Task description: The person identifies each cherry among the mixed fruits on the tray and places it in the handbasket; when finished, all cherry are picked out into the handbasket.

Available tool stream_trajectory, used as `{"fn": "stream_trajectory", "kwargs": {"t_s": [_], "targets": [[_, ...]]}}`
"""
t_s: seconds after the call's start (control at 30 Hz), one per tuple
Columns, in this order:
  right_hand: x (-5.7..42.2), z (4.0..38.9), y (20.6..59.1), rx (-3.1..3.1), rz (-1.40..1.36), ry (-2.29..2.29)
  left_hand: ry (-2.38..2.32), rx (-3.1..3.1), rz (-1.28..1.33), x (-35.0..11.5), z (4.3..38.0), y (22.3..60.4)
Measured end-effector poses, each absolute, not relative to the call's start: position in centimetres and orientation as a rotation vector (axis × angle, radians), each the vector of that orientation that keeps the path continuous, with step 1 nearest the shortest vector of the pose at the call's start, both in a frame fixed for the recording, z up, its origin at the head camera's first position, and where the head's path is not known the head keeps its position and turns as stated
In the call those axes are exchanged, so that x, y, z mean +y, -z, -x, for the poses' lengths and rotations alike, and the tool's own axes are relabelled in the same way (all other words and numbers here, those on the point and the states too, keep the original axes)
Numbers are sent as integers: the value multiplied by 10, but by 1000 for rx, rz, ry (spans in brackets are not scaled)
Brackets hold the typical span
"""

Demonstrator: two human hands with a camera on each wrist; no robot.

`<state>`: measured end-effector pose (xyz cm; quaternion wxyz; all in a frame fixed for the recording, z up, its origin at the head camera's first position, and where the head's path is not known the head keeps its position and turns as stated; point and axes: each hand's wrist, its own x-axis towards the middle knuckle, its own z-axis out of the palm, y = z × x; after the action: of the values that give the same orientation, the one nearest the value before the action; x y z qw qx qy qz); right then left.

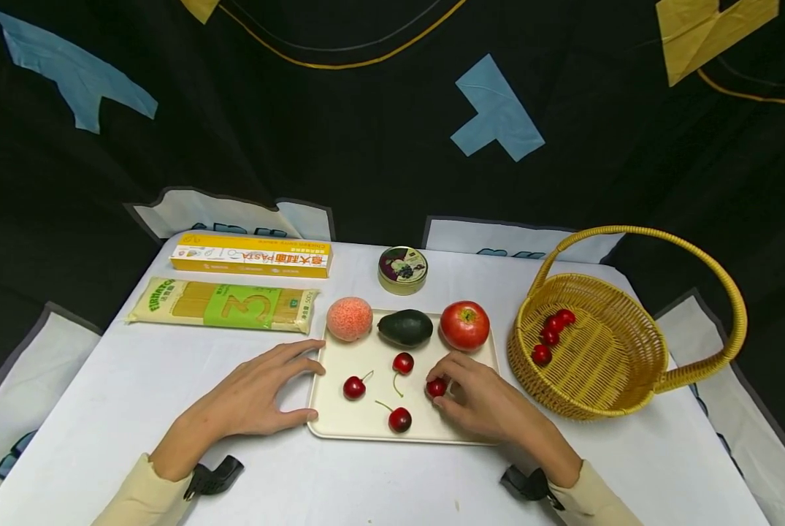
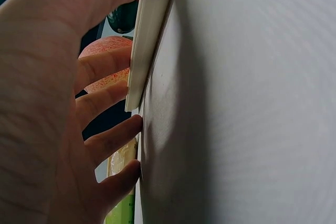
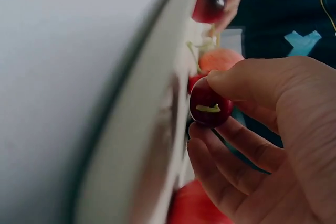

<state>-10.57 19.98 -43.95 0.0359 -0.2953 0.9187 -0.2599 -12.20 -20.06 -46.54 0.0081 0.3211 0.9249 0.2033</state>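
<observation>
On a cream tray point(image 1: 366, 356), my right hand point(image 1: 484, 400) pinches a dark red cherry point(image 1: 435, 388) between thumb and fingers. Its short green stem faces the camera in the right wrist view. Three other cherries with stems lie left of it: one upper point(image 1: 402, 363), one at left point(image 1: 354, 388) and one lower point(image 1: 400, 419). My left hand point(image 1: 250, 398) rests at the tray's left edge, fingers spread and thumb on the near corner. Along the tray's far side sit a bumpy pink-orange round fruit point(image 1: 349, 319), a dark green avocado point(image 1: 405, 328) and a red apple point(image 1: 464, 326).
Right of the tray stands a yellow wicker basket point(image 1: 629, 398) with a tall arched handle and several cherries point(image 1: 550, 337) inside. A round tin point(image 1: 402, 270) is behind the tray. Pasta in a bag point(image 1: 224, 305) and a yellow pasta box point(image 1: 250, 255) lie at the back left.
</observation>
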Motion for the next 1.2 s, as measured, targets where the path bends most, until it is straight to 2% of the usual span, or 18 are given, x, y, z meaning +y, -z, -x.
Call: {"fn": "stream_trajectory", "kwargs": {"t_s": [0.37, 0.77, 1.2], "targets": [[232, 117, 412, 2986, 1019, 952, -643, 2890, -1000, -200, 124, 464], [280, 126, 396, 3189, 789, 1005, -643, 2890, -993, -200, 123, 465], [327, 137, 410, 3312, 655, 1058, -645, 2891, -996, -201, 122, 467]]}}
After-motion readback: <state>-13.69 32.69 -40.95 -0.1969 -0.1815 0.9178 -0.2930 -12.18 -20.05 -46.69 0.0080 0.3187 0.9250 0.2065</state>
